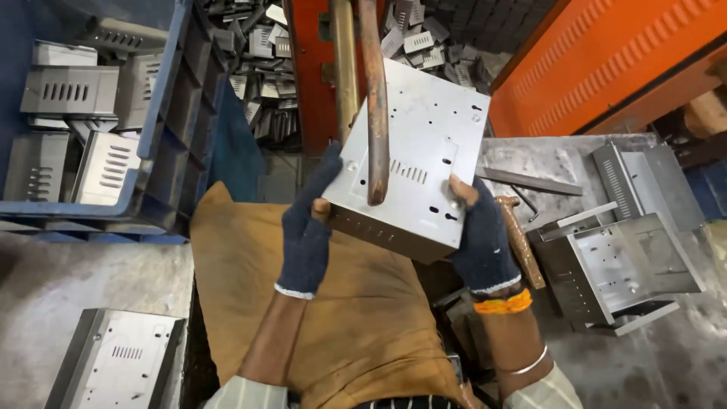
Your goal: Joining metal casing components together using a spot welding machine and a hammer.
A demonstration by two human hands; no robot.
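Both gloved hands hold a folded grey sheet-metal box panel (409, 163) under a rusty brown vertical rod (375, 98).

Far left, a blue plastic crate (170, 113) holds slotted metal parts; a flat slotted panel (117, 367) lies at the grey worktop's (45, 288) near-left corner. Left hand (307, 231), dark blue glove, grip clenched on the box's left edge, over brown cloth (341, 318). Right hand (481, 242) grasps its right edge. Wooden-handled hammer (522, 242) and more folded boxes (621, 265) lie on the right.
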